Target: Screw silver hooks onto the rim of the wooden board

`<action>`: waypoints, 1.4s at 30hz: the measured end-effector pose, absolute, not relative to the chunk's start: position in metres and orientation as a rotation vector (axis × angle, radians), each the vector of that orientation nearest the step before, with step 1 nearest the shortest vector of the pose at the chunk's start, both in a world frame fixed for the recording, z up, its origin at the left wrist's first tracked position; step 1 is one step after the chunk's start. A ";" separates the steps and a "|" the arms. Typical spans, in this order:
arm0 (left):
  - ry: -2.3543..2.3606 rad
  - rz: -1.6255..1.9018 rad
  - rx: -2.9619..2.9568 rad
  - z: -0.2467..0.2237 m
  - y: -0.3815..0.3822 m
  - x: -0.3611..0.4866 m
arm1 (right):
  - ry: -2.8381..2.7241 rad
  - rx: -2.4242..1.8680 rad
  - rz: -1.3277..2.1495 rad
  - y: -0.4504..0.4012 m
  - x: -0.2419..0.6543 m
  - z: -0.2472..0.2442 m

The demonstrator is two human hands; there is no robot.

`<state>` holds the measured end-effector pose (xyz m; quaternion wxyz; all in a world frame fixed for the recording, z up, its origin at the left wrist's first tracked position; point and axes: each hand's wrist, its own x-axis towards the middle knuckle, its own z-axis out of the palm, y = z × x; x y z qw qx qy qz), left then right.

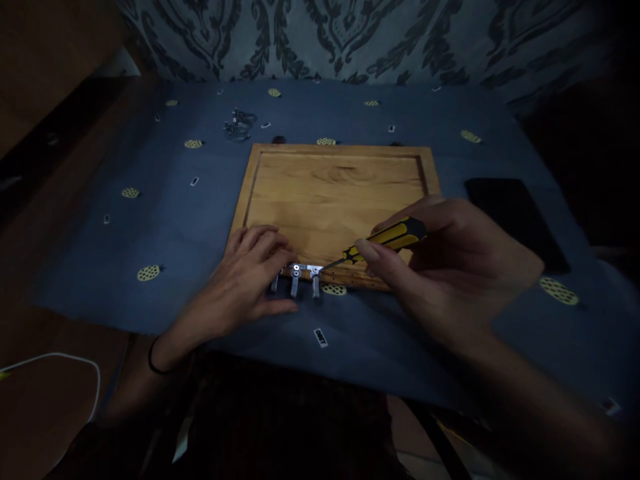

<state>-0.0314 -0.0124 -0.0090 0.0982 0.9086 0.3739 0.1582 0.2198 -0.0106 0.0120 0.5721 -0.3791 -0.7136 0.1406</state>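
A rectangular wooden board (330, 200) with a raised rim lies on the blue tablecloth. Along its near edge sits a metal hook rail (300, 268), its small hooks pointing toward me and screw heads showing on it. My left hand (245, 280) is closed over the left end of that edge, fingers on top and thumb in front, hiding part of the rail. In my right hand (445, 260) is a yellow and black screwdriver (393, 237), pinched by the handle. Its shaft slants down left, the tip at the right end of the rail. Small holes dot the edge farther right.
Several loose metal hooks (240, 125) lie in a pile behind the board, to the left. A dark flat rectangular object (517, 223) rests on the tablecloth (165, 233) at the right. Patterned fabric (340, 40) rises behind the table. A white cable (75, 358) hangs at lower left.
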 end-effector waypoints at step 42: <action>1.152 0.521 2.654 -0.013 -0.013 -0.028 | -1.762 -0.821 0.368 -0.011 0.208 0.029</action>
